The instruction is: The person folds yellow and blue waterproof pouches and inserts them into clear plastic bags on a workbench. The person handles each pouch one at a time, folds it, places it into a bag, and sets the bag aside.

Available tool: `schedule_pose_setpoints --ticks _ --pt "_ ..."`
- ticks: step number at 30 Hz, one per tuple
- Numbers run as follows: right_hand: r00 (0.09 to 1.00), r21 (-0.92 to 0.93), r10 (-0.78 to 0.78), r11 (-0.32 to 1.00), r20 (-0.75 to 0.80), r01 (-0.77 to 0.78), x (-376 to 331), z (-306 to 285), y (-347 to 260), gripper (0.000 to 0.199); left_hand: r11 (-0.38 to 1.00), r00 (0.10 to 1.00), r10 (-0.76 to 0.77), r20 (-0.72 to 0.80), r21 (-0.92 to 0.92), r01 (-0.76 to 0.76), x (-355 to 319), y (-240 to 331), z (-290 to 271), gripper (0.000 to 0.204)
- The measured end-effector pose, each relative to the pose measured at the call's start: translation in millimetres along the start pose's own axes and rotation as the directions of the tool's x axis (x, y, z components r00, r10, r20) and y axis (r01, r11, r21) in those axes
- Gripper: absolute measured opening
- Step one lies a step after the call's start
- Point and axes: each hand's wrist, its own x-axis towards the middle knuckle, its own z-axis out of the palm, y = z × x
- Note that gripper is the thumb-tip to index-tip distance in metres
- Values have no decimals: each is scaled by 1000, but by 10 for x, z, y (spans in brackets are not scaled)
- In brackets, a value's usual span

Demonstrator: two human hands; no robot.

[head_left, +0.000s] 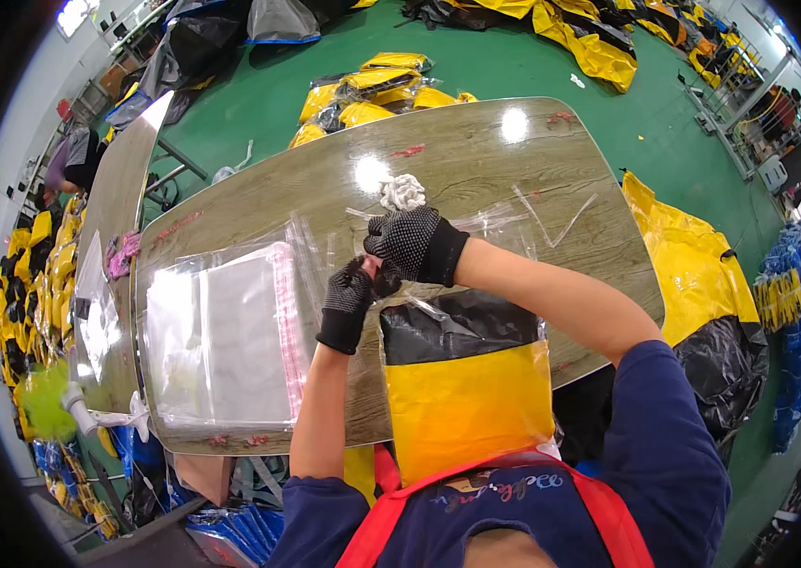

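Note:
Both my hands wear black gloves with pale dots, and they meet above the middle of the table. My left hand [347,301] is closed, its fingertips up against my right hand [415,245], which is curled shut just above and to the right. Whatever is pinched between them is hidden by the fingers. Below them lies a clear plastic bag [466,402] with a folded black and yellow sheet inside, its near end by my chest. A stack of flat clear bags [220,336] with a pink-marked edge rests left of my left forearm.
The wood-patterned table [485,133] holds a crumpled white cloth [403,192] and thin clear plastic strips [552,227]. Filled yellow packets [372,90] are heaped on the green floor beyond. Yellow and black sheeting [694,256] lies at the right. A green blurred fan [48,401] stands at left.

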Motion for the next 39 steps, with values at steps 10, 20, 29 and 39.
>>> schedule_pose_setpoints --ticks 10,20,29,39 --pt "744 -213 668 730 17 -650 -159 -628 1286 16 999 984 -13 -179 -45 5 -14 -41 -79 41" --pt "395 384 773 213 497 -898 -1385 -437 1070 36 888 940 -307 -147 313 338 164 306 -364 35" --pt "592 814 582 -524 557 -251 -1886 -694 463 50 897 940 -285 188 -294 331 -102 441 -112 46" --pt "780 -6 552 817 294 -576 -2438 -1334 -310 23 518 931 -264 253 851 -85 -643 826 -223 51"
